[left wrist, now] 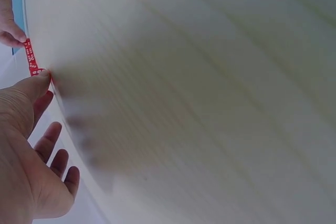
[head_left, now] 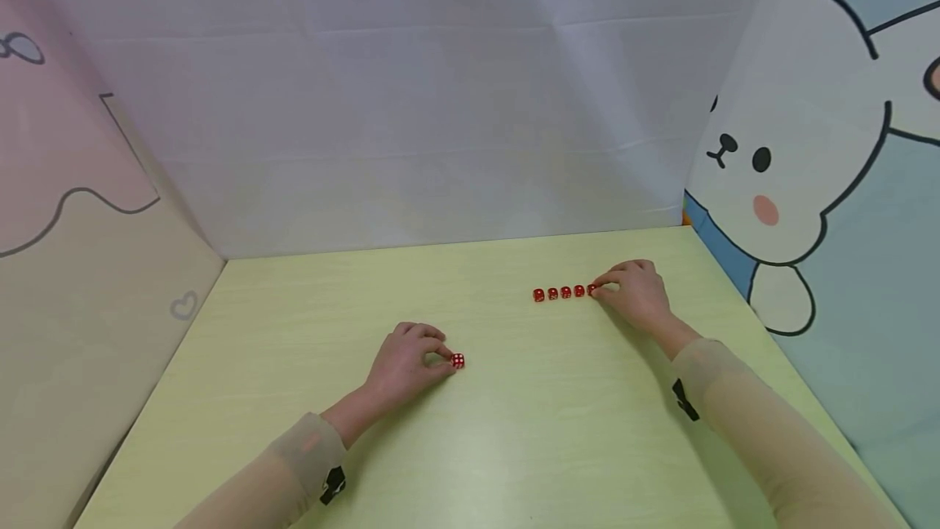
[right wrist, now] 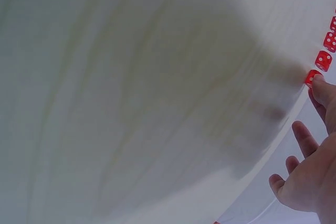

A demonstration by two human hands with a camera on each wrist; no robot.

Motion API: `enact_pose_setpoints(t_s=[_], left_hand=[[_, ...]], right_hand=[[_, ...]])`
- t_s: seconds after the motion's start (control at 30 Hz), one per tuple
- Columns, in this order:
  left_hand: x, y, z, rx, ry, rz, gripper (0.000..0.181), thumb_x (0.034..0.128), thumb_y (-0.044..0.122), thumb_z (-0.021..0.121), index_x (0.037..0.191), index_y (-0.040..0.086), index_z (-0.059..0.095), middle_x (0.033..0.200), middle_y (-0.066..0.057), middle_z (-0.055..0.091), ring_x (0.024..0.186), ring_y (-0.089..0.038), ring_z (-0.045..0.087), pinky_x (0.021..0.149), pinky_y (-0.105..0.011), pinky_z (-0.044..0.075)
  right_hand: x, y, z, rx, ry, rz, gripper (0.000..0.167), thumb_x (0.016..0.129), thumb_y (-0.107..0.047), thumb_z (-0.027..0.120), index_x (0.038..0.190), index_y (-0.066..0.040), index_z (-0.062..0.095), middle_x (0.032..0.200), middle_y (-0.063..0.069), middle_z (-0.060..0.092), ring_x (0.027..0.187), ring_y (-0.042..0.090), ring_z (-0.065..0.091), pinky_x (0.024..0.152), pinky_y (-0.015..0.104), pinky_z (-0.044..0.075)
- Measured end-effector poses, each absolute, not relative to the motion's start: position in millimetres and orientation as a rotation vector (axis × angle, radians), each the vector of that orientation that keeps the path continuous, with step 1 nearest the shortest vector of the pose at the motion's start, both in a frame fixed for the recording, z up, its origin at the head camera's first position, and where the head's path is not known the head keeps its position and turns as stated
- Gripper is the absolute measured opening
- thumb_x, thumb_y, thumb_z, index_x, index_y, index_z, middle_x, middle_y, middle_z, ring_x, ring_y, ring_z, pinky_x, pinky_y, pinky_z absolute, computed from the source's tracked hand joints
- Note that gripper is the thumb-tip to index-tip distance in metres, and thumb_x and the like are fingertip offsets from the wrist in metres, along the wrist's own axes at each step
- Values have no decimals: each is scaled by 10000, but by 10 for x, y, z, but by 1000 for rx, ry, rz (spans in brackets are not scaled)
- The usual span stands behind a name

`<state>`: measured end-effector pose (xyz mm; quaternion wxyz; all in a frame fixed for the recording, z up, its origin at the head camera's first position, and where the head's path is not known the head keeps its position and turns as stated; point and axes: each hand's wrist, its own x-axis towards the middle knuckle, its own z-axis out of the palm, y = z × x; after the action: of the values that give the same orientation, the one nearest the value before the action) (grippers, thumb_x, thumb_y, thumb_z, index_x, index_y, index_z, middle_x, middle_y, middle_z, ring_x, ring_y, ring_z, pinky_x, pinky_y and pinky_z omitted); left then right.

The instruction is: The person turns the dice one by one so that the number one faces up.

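Note:
Several small red dice [head_left: 565, 292] with white pips stand in a row on the table, right of its middle. At the right end of that row, my right hand [head_left: 633, 294] pinches the last die [right wrist: 312, 77] between thumb and index finger; its other fingers are spread apart in the right wrist view. Nearer to me and further left, my left hand [head_left: 408, 360] pinches a separate red die [head_left: 458, 361] by thumb and forefinger. In the left wrist view the thumb of the left hand [left wrist: 26, 145] covers part of that die, with the row behind it.
The pale yellow wooden table [head_left: 499, 447] meets a white cloth backdrop [head_left: 441, 129] at the back. A panel with a cartoon animal [head_left: 800, 145] stands on the right, a pink and cream panel [head_left: 81, 292] on the left.

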<state>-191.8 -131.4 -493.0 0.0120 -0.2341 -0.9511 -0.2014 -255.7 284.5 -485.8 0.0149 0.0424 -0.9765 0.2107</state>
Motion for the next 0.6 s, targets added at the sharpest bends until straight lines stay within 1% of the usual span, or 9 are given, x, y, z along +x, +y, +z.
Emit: enact_pose_setpoints(t_s=[0.33,0.6], left_hand=[[-1930,-1316,-4942,-754,-2956,-575,121,850,372,847,920,284,803,1199,27,678,1204,-313,541,1004,-499,449],[-1943,-1338,-4989,-760,-2949,-595,146,846,369,848,943,268,806,1201,16,678,1203,-319,536,1001,-505,449]], right_hand=[[-2560,2835,-4861,142,-3030,636,244,985,-261,704,1153,-105,788,1283,219,643,1333,517,341,1056,678,302],[-2567,2826,-4883,122,-3043,633,249,986,-261,702,1161,-106,786,1292,217,636,1346,520,325,1063,678,291]])
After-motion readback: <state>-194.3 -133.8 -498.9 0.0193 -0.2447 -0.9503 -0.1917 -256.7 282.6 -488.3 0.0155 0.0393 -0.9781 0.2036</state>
